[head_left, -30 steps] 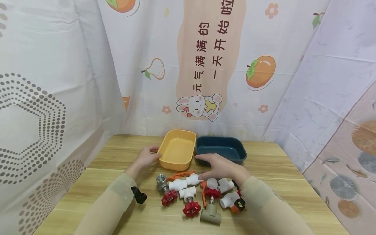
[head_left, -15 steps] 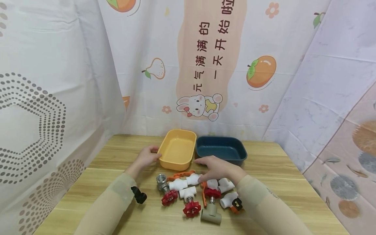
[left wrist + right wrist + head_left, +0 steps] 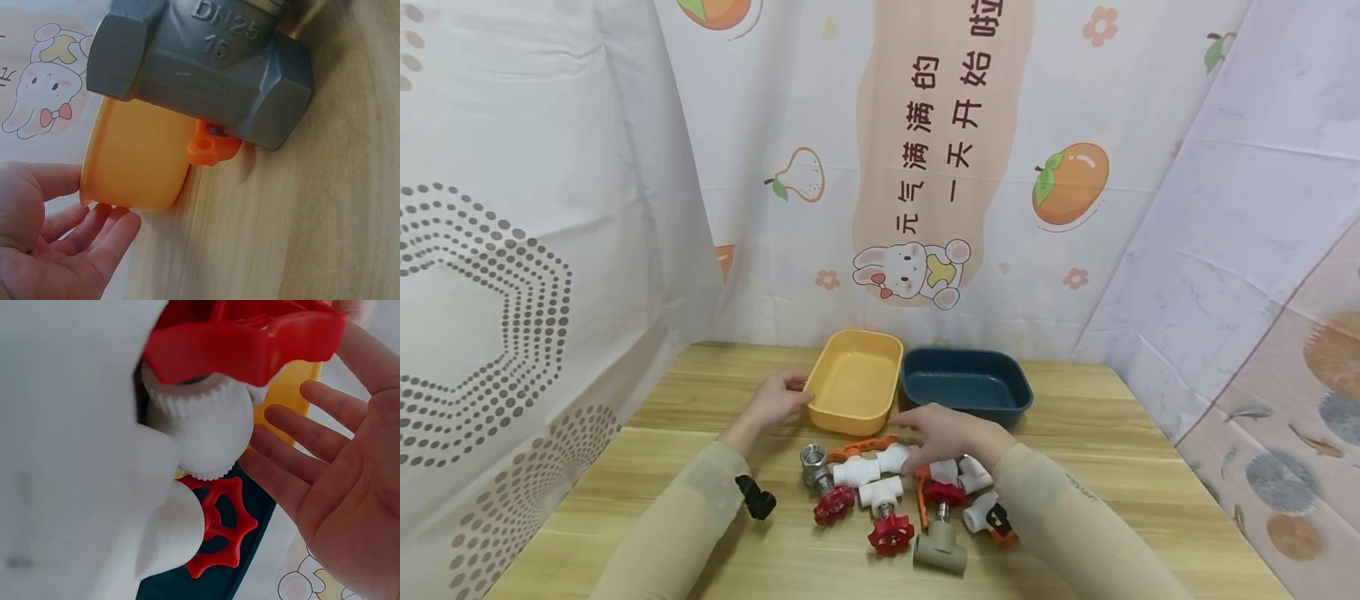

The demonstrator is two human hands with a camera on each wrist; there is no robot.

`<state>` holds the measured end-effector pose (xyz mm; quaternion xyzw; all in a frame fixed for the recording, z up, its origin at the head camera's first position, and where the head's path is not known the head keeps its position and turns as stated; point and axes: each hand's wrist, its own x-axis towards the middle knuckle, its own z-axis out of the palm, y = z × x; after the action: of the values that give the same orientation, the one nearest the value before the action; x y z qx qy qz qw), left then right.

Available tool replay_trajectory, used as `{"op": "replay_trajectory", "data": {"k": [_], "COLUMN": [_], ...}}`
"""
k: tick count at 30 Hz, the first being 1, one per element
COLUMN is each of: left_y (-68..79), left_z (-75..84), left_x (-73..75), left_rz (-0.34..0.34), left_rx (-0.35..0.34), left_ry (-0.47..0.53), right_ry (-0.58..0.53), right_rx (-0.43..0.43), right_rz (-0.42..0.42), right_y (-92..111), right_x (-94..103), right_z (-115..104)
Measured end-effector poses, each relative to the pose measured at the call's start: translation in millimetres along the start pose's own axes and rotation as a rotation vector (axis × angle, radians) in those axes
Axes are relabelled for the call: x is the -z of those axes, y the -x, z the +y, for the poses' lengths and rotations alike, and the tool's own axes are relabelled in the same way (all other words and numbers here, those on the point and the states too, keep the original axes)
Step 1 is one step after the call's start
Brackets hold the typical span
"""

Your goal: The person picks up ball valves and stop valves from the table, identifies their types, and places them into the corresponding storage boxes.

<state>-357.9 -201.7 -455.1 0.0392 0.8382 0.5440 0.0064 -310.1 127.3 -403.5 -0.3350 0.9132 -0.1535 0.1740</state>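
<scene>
My left hand (image 3: 775, 402) holds the left side of a yellow plastic basin (image 3: 854, 383), thumb at the rim and fingers against the outer wall. In the left wrist view, that hand (image 3: 69, 240) lies below a grey metal valve (image 3: 194, 69) marked DN25. My right hand (image 3: 953, 435) hovers over the valves in front of the basins, thumb and fingers spread, holding nothing. Beneath and beside it are white ball valves (image 3: 859, 472) with orange levers. In the right wrist view, its fingers (image 3: 312, 450) are apart beside a white valve body (image 3: 203, 425) with a red handle.
A dark blue basin (image 3: 966, 379) stands right of the yellow one. Nearer me lie a metal valve (image 3: 814, 467), a white valve with a red handwheel (image 3: 891, 533) and a beige valve (image 3: 940, 547). Another white valve (image 3: 979, 512) sits by my right forearm. Curtains surround the wooden table (image 3: 1090, 433).
My right hand has moved a little toward me and lower over the valves. The left hand stays at the yellow basin, and the basins and valves have not moved.
</scene>
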Motion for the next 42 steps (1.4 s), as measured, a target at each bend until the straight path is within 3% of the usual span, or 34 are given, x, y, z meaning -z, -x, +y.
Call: {"op": "replay_trajectory", "data": {"k": [16,42], "left_y": [-2.2,0.4], "left_z": [-0.1,1.9], "left_x": [0.1,-1.8], "left_rz": [-0.007,0.000], "left_rx": [-0.006,0.018], "left_ry": [0.000,0.011], "right_ry": [-0.014,0.112], "right_rx": [-0.006,0.012], "right_rz": [-0.086,-0.123], "right_y": [-9,-23], "right_x": [-0.1,-7.8], "right_z": [-5,-6]}}
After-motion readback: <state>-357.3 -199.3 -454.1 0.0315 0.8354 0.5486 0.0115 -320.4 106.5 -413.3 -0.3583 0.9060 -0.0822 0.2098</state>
